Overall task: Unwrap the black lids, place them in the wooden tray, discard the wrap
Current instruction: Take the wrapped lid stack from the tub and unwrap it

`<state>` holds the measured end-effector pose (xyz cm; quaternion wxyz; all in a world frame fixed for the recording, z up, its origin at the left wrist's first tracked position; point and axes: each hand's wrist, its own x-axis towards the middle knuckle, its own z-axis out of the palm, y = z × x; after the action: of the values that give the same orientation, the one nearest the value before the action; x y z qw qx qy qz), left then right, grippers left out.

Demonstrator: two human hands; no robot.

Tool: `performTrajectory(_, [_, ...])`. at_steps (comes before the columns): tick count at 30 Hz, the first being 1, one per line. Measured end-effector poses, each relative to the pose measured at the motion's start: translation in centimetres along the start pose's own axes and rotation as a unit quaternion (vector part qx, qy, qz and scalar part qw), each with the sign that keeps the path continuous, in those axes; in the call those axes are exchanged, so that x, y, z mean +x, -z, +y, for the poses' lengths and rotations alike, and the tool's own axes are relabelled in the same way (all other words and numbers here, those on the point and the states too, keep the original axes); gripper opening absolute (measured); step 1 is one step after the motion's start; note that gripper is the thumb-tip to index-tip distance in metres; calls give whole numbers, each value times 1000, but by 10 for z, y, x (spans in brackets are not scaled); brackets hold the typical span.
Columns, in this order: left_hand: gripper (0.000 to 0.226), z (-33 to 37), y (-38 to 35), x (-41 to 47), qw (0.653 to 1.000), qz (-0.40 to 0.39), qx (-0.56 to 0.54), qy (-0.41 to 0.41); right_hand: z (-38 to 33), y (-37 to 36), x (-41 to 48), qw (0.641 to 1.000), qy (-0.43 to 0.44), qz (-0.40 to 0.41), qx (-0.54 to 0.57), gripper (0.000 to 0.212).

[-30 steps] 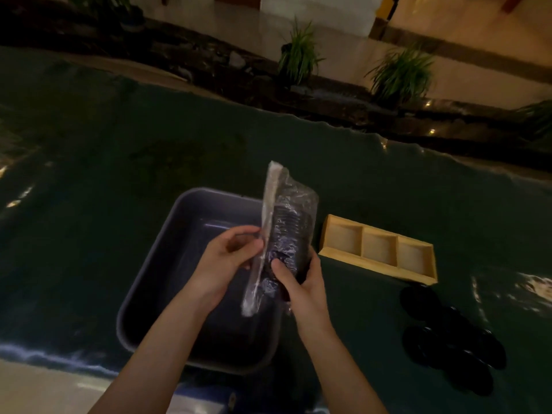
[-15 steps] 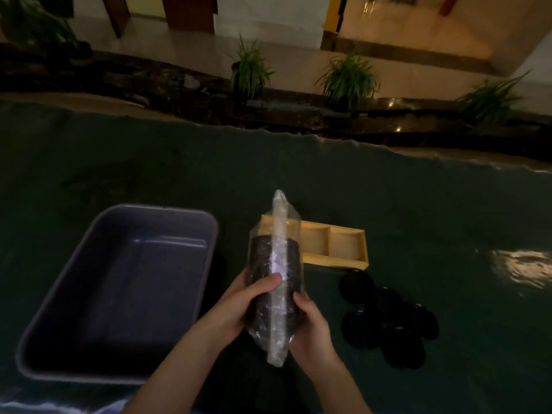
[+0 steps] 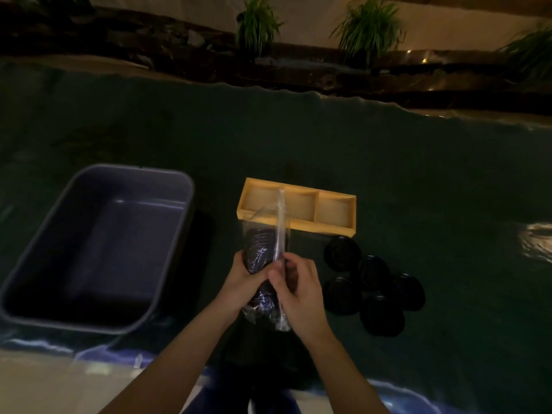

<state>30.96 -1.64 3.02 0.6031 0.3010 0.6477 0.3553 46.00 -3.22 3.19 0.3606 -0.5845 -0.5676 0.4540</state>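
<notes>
A stack of black lids in a clear plastic wrap point(image 3: 260, 252) stands upright in front of me, its sealed top reaching over the wooden tray point(image 3: 322, 227). My left hand point(image 3: 243, 274) grips the sleeve's left side. My right hand point(image 3: 298, 289) pinches the long clear seam on its right side. The wooden tray has three compartments, all bare. Several loose black lids point(image 3: 373, 288) lie on the dark green table just right of my hands.
A grey plastic bin point(image 3: 98, 249) with nothing in it sits to the left on the table. The table's near edge runs below my forearms. Potted plants point(image 3: 369, 28) and a dark ledge stand beyond the far edge.
The wrapped stack has come down and a little right, in front of the tray. My right hand has moved from the bottom of the sleeve up onto its seam.
</notes>
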Motion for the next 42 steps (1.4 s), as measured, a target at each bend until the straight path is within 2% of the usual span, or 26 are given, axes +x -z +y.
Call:
performTrajectory(2, [113,-4,-1,1,999,-8,-43,24,1,-2,1,1000,-6,0,-31,47])
performTrajectory(5, [105,-4,1,2,992,-35,-102,65,1,-3,3,998,-6,25,-59,41])
performTrajectory(10, [84,4,3,8,990,-34,-127,41,-9,-5,9,992,30,100,-76,17])
performTrajectory(12, [84,9,7,10,989,-31,-141,37,-14,-4,14,991,33,114,-66,9])
performTrajectory(15, [94,16,10,9,993,-42,-106,15,-21,-3,19,988,51,116,-86,8])
performTrajectory(17, [102,21,7,9,998,-24,-47,-15,-23,-7,19,983,69,111,-125,17])
performTrajectory(19, [106,24,6,10,999,3,-16,-36,-25,-7,22,980,84,106,-145,17])
performTrajectory(21, [105,26,10,12,999,19,-22,-37,-23,0,27,990,36,98,-92,6])
performTrajectory(22, [103,27,13,12,999,19,-35,-31,-21,5,31,996,-26,89,-3,6])
performTrajectory(24, [100,29,19,14,998,11,-54,-21,-20,13,34,970,-143,53,188,13])
performTrajectory(26, [96,31,20,15,998,5,-52,-22,-19,15,33,962,-156,33,221,14])
performTrajectory(28, [96,31,20,15,999,8,-46,-24,-19,13,31,970,-136,48,195,7])
performTrajectory(30, [99,31,18,16,999,20,-35,-29,-21,13,30,984,-92,78,129,18])
performTrajectory(32, [101,33,17,16,999,34,-11,-40,-22,14,30,995,-1,95,6,21])
performTrajectory(35, [93,35,16,14,997,51,22,-55,-25,8,28,979,96,98,-148,12])
performTrajectory(37, [87,35,15,14,996,51,26,-65,-29,5,28,983,77,92,-138,15])
performTrajectory(40, [88,37,16,12,996,49,22,-65,-35,5,29,996,-17,66,-51,39])
performTrajectory(42, [93,38,16,10,997,47,21,-60,-36,5,30,996,-31,84,-31,40])
